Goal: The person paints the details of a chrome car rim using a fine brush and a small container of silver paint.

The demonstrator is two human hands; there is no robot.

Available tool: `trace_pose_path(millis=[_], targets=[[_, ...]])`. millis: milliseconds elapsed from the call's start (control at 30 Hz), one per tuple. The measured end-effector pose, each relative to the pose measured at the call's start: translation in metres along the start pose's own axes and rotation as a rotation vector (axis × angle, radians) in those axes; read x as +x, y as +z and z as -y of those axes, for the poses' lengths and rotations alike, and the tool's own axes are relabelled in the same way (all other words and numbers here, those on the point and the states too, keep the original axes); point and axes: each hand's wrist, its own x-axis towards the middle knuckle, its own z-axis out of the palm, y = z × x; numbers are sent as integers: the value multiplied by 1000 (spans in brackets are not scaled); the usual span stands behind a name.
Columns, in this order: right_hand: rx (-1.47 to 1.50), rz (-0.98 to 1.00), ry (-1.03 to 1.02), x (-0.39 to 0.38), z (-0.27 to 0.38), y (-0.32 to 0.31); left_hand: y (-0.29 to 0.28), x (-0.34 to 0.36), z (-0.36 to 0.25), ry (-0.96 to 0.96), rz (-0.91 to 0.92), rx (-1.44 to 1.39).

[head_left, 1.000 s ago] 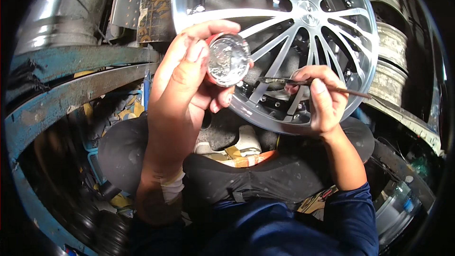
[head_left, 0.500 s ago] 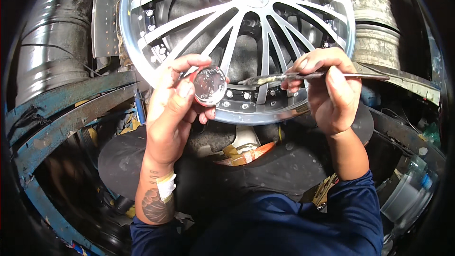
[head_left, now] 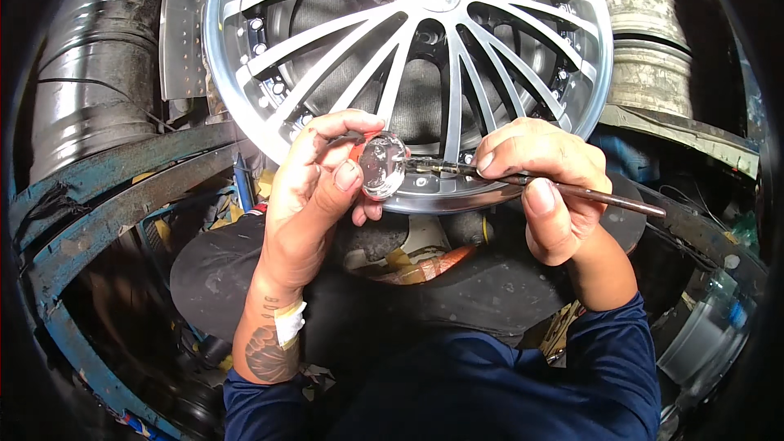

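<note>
Over on the far left stands a dull metal drum (head_left: 98,90), and below it two worn blue steel bars (head_left: 122,188) sweep across toward the middle of the scene. Next comes the person's left hand (head_left: 314,188), raised in front of a big silver wheel (head_left: 408,65) with many thin spokes; its fingers (head_left: 343,126) are curled closed around a small round shiny cap (head_left: 381,165), thumb pressed on the near face and the other fingers wrapped over the top and back, so the cap sits pinched at the wheel's lower rim (right where the spokes run down to meet it). A white strip of tape (head_left: 290,322) wraps the left wrist, with a dark tattoo just below it. Moving right, a thin brush (head_left: 531,182) lies almost level, its tip touching the cap's right edge and its brown handle sticking out past the knuckles to the right. The right hand (head_left: 547,184) has it gripped tight, fingers folded over the shaft and thumb tucked under. Behind both hands, under the wheel, lies a black tyre (head_left: 212,269) with some orange and white scraps in its hollow. The dark blue sleeves (head_left: 604,367) come up from the bottom edge. At the far right sits a stack of grimy pale rims (head_left: 645,41), resting on a dirty ledge.
</note>
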Motion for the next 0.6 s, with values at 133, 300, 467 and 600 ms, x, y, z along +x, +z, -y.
trace_pose_path(millis=[133,300,467,600], targets=[[-28,3,-1,1,2,1,0,-1,-1,8,11,19],[-54,17,-12,4,2,3,-6,1,0,3,39,41],[-13,3,15,1,2,1,-6,2,2,19,41,32],[271,-168,219,-8,0,4,-6,2,1,27,21,18]])
